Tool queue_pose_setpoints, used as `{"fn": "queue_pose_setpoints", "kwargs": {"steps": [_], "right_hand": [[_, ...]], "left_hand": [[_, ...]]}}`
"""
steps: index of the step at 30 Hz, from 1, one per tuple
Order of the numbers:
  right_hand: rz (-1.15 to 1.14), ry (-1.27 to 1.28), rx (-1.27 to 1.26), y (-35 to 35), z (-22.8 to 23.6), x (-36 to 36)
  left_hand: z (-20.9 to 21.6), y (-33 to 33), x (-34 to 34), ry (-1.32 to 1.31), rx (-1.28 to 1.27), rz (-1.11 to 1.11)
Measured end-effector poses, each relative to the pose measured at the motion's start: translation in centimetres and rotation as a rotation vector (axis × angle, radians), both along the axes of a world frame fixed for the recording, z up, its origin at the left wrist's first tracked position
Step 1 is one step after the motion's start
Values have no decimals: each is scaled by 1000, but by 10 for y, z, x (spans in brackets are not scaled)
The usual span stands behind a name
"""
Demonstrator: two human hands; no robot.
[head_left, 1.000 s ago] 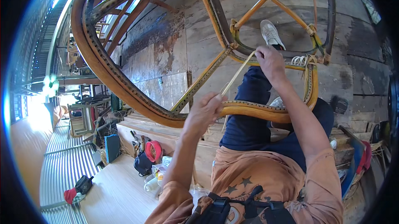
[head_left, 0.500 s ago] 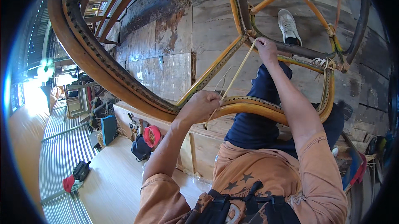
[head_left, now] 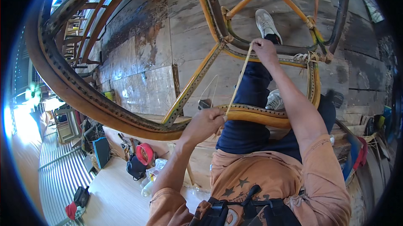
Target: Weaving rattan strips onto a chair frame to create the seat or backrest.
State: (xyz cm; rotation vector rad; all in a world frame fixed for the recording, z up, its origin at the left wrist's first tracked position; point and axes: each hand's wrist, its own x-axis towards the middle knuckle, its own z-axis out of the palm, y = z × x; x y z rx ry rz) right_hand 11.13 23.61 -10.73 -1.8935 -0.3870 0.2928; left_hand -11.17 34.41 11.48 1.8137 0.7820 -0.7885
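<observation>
One pale strip (head_left: 239,79) we pinch, our right hand (head_left: 264,51) at its one o'clock, our left hand (head_left: 204,125) at its seven o'clock, over the curved frame (head_left: 261,117)

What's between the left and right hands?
In the head view, a pale strip runs from the left hand to the right hand, with a dark trouser leg showing behind it.
</observation>
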Motion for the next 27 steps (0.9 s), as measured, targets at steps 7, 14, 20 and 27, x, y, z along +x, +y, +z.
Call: {"fn": "queue_pose_setpoints", "kwargs": {"steps": [7,14,20,27], "right_hand": [[60,-11,-197,-39,-6,0],[160,11,-213,-18,-11,-1],[148,86,-177,-1,-19,-8],[120,21,-146,3,-27,-8]], "left_hand": [[-22,4,7,130,4,-78],[-27,27,-7,139,62,-38],[-27,31,-6,115,173,-74],[-46,42,-18,126,-128,229]]}}
